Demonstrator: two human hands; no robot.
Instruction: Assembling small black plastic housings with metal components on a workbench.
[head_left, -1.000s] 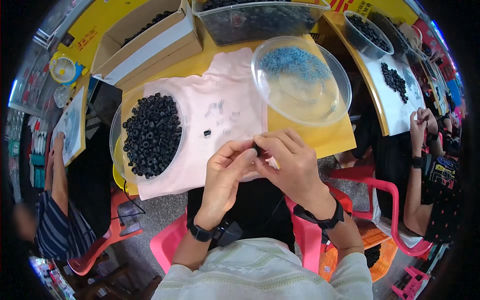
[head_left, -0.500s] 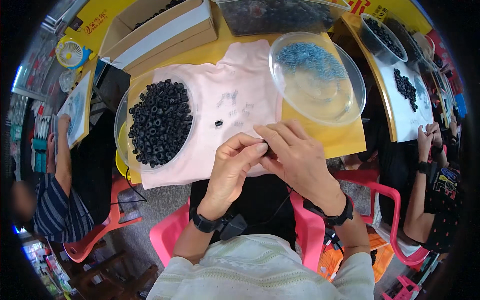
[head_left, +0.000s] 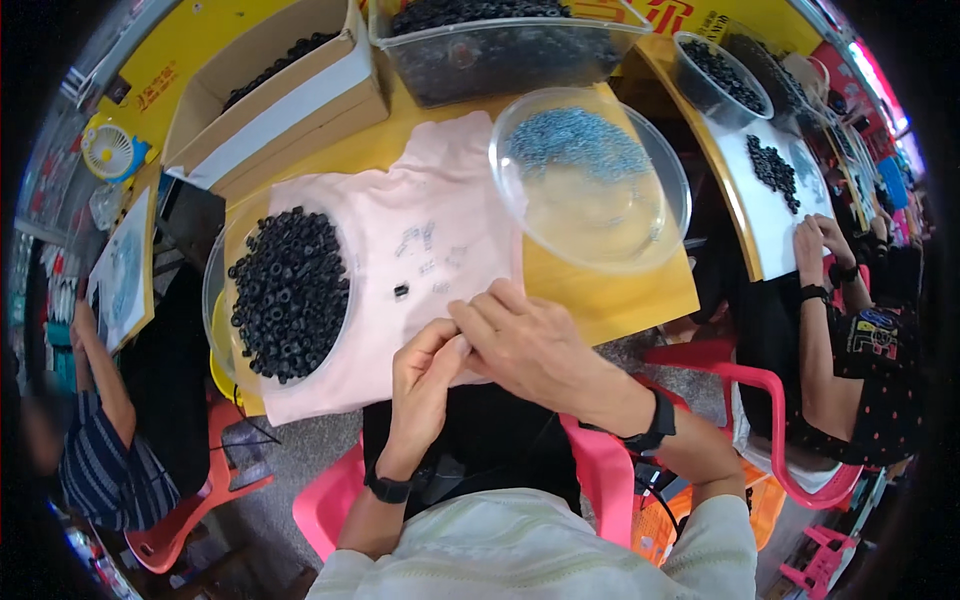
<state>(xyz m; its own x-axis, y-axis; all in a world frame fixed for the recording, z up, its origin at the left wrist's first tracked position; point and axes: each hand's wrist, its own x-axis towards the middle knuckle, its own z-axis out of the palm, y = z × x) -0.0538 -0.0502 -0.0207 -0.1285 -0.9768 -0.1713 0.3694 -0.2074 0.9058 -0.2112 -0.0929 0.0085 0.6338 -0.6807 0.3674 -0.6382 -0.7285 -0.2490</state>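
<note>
My left hand and my right hand meet at the fingertips over the near edge of a pink cloth. Both are closed in a pinch; half a second ago a small black piece showed between them, but fingers now hide it. One black piece lies on the cloth just beyond my hands, near scattered small silvery bits. To the left, a clear round tub holds a heap of hollow black ring-like pieces. At the right, another clear round tub contains tiny bluish, glassy-looking bits.
A cardboard box and a clear plastic bin, both with black pieces, stand at the back. People sit at tables on both sides. A blue-and-yellow fan is at far left. Pink chair arms flank me.
The view has shifted, so the table appears lower and further left. My hands stay pinched together, with the right hand turned more over the fingertips; the black piece between them has gone out of sight.
</note>
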